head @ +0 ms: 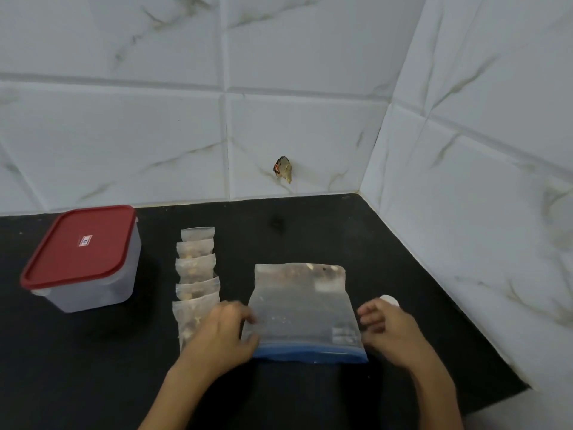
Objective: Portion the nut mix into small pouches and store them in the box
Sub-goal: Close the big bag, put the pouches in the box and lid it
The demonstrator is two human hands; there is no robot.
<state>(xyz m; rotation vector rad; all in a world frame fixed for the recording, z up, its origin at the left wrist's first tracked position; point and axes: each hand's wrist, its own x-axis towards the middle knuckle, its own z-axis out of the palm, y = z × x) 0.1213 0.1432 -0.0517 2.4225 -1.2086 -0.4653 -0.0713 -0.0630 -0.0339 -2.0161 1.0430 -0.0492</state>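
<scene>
Two hands work at the near end of a large zip bag [302, 311] lying flat on a black counter [93, 367] in a tiled corner. The left hand [217, 333] pinches the bag's near-left corner, fingers curled over the plastic beside its blue zip strip [310, 352]. The right hand [390, 330] is at the near-right corner with fingers curled; motion blur makes it impossible to tell whether it grips the bag or only touches it. A small white round object [389, 300] peeks out just behind the right hand. The bag looks nearly flat, with a few nuts visible at its far end. Just left of it, five small pouches [196, 283] holding nut mix lie in an overlapping row running away from the camera. Farther left, apart from the row, stands the clear box [93, 280], its red lid [79, 246] on. White marbled wall tiles [310, 135] rise behind.
</scene>
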